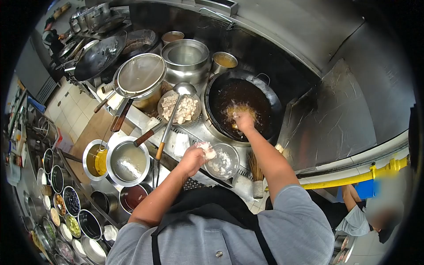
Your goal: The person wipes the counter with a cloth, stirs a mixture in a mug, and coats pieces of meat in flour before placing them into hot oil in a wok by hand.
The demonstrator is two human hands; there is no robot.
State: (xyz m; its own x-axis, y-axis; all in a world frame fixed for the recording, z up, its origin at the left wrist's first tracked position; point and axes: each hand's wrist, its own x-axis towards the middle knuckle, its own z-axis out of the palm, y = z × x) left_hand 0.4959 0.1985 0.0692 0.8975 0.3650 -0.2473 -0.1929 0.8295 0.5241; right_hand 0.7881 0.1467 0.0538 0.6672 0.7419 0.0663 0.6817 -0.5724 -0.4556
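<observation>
My left hand [192,160] is closed around pale, raw-looking pieces of meat [207,150] with a whitish coating. It is held at the left rim of a metal bowl [222,173] smeared with white coating. My right hand [244,121] reaches low over a black wok [276,104] of dark oil, its fingers bunched and pointing down. Oil bubbles and foams [236,109] right by those fingertips; whatever they hold is hidden. Left of the wok, a strainer [198,117] contains pale meat chunks [185,109], and a long-handled ladle [184,88] lies across it.
A pot with a round mesh sieve [141,74], a large steel pot [185,62] and a small pot of yellowish liquid [224,60] stand behind. Bowls of liquid [129,161] and ingredient containers line the left. A bamboo brush [258,187] and yellow pipe [353,177] are right, near another person [355,216].
</observation>
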